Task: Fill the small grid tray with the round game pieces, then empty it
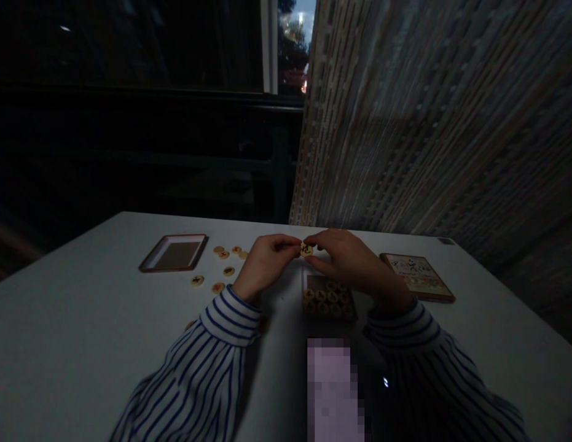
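Observation:
My left hand (267, 264) and my right hand (345, 258) meet above the table, and the fingertips of both pinch a small round wooden game piece (306, 248) with a dark mark on its face. Below my right hand sits a small square brown box (329, 298) packed with similar round pieces, partly hidden by that hand. Several loose round pieces (223, 264) lie on the table to the left of my left hand, some marked in dark ink and some in red.
A shallow brown-rimmed tray (174, 253) lies at the table's far left, and an illustrated card or box lid (417, 276) at the right. The white table (83, 319) ends at a far edge. A patterned curtain (428, 123) hangs right, beside a dark window. A pixelated patch covers the near middle.

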Motion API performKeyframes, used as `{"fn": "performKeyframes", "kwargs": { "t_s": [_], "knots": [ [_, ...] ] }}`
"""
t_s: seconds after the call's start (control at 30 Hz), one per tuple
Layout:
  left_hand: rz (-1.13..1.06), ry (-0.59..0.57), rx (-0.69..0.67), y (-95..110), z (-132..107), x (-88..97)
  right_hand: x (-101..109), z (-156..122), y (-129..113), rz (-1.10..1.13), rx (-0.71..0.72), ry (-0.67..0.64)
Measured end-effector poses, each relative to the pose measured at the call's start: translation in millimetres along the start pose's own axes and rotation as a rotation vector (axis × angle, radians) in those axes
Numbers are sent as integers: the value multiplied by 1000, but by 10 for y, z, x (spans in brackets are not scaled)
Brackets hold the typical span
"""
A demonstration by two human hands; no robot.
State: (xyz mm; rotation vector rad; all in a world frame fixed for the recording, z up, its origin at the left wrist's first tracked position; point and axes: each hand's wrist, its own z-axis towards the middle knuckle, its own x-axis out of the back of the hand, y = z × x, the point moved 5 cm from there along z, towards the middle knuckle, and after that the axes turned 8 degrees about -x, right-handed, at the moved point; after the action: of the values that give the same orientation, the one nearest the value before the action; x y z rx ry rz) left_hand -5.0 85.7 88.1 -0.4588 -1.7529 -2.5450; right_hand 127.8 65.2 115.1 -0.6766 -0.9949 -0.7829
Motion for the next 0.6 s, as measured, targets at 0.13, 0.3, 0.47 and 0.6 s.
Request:
{"fn": "performKeyframes", "kwargs": {
  "t_s": [0.13, 0.3, 0.47, 0.6],
  "knots": [
    [66, 6, 6, 3, -8, 7, -5, -4, 23, -27, -15, -42],
    [214, -19, -41, -69, 0, -1, -37, -24, 125, -114, -94, -143],
    [369, -81, -126, -134, 1, -56, -105, -51, 217, -181, -141, -238],
    [537, -118, -157, -122, -22, -70, -178, -58, 278, -228, -170, -316]
  ]
}}
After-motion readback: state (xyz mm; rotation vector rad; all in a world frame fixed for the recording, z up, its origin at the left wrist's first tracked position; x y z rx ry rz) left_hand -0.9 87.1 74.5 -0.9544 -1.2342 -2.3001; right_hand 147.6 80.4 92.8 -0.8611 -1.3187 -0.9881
